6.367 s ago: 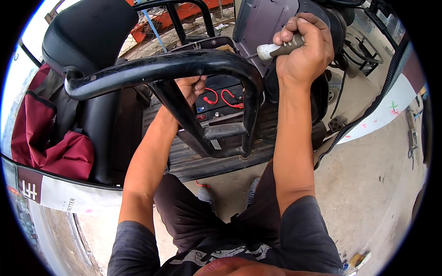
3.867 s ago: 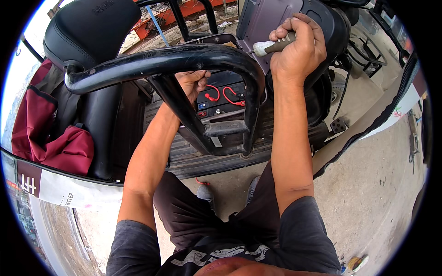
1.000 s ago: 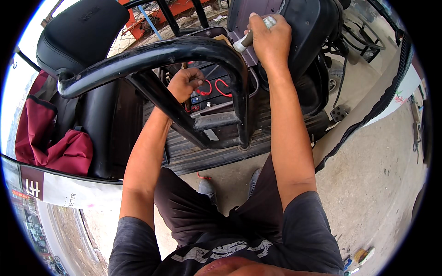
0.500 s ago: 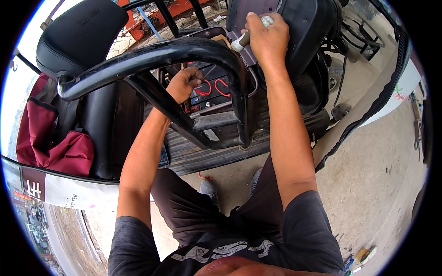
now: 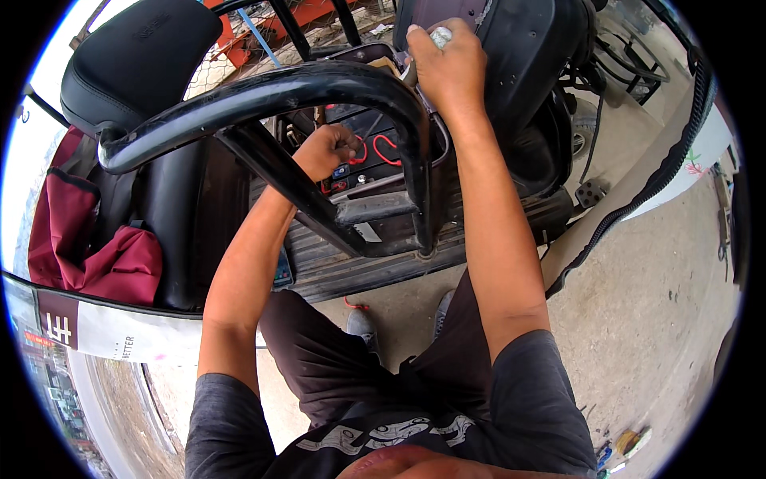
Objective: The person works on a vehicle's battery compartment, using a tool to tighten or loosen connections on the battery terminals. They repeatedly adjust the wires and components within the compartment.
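Observation:
Over an open compartment, my left hand [image 5: 325,152] is closed with its fingertips together, beside a looped red wire [image 5: 386,150]. Whatever those fingers pinch is too small to make out. Below them lie black batteries [image 5: 381,126] with red wires across their tops. My right hand [image 5: 453,68], farther up and to the right, grips a thick, short handled tool [image 5: 440,37] with a pale, wrapped-looking knob above the fist. Its lower end points down toward the compartment's rim and is partly hidden by my fingers.
A thick black tubular rail [image 5: 279,89] arches over the compartment, between my forearms. A raised black seat [image 5: 527,72] stands at the right, and a padded backrest [image 5: 144,64] at the left. Maroon cloth [image 5: 104,255] hangs at the left. A red scrap [image 5: 356,304] lies on the ground.
My right hand has moved slightly left and up with the tool, whose lower end now shows less. My left hand has shifted a little right and down, nearer the red wire.

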Demonstrator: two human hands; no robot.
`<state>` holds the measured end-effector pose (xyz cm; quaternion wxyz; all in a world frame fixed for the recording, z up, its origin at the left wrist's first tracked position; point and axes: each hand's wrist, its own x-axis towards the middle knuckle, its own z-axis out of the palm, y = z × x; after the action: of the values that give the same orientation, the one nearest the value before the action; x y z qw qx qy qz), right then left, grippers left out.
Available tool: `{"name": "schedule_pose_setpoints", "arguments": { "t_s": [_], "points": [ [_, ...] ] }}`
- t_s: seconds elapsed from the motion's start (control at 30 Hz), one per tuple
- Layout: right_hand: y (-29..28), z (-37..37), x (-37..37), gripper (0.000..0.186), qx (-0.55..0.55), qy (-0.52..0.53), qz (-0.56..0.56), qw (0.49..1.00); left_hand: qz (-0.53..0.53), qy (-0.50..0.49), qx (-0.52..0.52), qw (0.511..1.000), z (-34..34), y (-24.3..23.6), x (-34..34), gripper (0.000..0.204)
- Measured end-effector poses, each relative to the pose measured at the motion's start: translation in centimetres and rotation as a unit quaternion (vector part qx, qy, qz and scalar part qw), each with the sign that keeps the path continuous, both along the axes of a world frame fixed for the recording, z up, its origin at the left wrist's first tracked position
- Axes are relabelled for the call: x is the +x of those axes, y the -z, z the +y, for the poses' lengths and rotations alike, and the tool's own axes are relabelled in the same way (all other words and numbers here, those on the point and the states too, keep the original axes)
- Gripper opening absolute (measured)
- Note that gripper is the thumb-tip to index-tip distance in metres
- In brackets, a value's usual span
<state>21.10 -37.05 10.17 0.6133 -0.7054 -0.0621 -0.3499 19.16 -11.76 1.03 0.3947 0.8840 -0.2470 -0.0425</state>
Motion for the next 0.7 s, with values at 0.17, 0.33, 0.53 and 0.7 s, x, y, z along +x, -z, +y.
{"name": "schedule_pose_setpoints", "arguments": {
  "t_s": [0.17, 0.33, 0.53, 0.7],
  "points": [
    [-0.2, 0.6, -0.7, 0.039, -0.034, 0.023, -0.016, 0.999, -0.038, 0.068, 0.051, 0.996, 0.0, -0.6, 0.0, 0.007],
    [0.0, 1.3, -0.6, 0.039, -0.044, -0.004, -0.013, 0.999, -0.017, 0.041, 0.069, 0.997, 0.1, -0.2, -0.3, 0.007],
    [0.0, 2.0, -0.6, 0.041, -0.049, -0.062, -0.029, 0.996, -0.039, 0.024, 0.096, 0.994, 0.6, 0.3, -0.2, 0.009],
    [0.6, 2.5, 0.5, 0.042, -0.077, -0.061, -0.083, 0.992, -0.043, 0.011, 0.13, 0.991, 0.0, -0.1, -0.7, 0.011]
  ]
}}
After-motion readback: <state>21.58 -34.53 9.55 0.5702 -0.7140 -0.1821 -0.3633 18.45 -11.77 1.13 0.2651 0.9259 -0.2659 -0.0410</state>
